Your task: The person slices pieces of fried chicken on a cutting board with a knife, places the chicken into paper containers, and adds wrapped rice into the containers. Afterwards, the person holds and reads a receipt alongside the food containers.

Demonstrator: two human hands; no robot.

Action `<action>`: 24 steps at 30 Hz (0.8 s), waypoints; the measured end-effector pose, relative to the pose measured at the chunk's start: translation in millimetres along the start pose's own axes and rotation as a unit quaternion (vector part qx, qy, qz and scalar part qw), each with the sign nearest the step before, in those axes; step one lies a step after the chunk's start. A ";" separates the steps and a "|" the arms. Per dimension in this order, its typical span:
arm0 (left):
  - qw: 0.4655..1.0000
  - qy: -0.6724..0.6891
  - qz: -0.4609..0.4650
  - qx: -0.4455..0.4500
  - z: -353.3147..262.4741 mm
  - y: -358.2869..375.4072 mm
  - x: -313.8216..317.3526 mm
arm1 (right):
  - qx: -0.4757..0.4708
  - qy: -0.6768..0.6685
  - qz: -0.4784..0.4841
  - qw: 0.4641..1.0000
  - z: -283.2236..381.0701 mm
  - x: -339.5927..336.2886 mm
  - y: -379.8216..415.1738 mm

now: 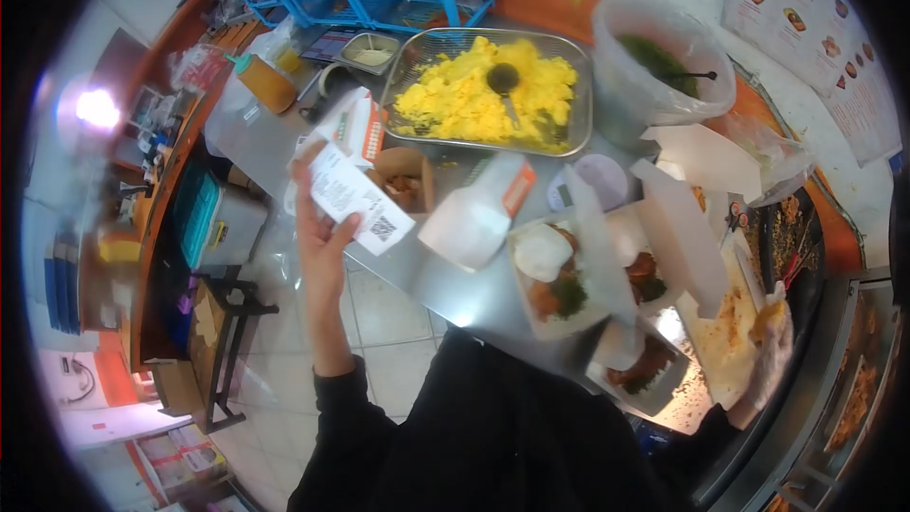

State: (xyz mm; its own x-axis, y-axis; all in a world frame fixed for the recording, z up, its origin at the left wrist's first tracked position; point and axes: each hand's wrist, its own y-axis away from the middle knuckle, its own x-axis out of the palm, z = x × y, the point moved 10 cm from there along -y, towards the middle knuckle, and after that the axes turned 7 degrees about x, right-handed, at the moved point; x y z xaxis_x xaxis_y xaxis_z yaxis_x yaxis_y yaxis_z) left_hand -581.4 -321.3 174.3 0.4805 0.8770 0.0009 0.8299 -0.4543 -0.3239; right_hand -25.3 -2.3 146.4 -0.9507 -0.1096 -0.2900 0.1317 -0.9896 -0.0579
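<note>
My left hand pinches a white paper receipt printed with text and a QR code, held above the counter's front edge. Behind the receipt stand a white and orange carton and an open box with brown food pieces. At the far right, my right hand looks covered by a pale glove and lies over a stained cutting board. Its fingers are blurred, and I cannot make out whether they hold anything. Left of it, an open takeaway box contains rice, brown food and greens.
A metal tray of yellow scrambled egg with a ladle stands at the back. Beside it is a clear tub of greens. More open food boxes and a folded carton occupy the steel counter. Scissors lie right.
</note>
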 end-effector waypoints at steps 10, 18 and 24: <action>0.973 0.124 0.195 -0.023 44.1 -58.5 -15.7 | -0.008 0.117 0.168 0.979 127.0 268.1 80.2; 0.960 0.149 0.234 -0.038 74.0 -65.9 -18.5 | -0.270 0.212 0.229 0.911 78.2 455.0 126.3; 0.960 0.146 0.230 -0.063 72.2 -74.8 -26.8 | -0.183 0.327 0.208 0.903 69.3 464.7 147.4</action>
State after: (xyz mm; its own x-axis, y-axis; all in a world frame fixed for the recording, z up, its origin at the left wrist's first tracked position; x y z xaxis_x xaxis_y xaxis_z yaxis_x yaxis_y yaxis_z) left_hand -676.9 -299.5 130.2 0.8486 0.5053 0.1564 0.5289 -0.8152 -0.2359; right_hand -467.1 -205.6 69.3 -0.4436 -0.2689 -0.8549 0.6374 -0.7653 -0.0900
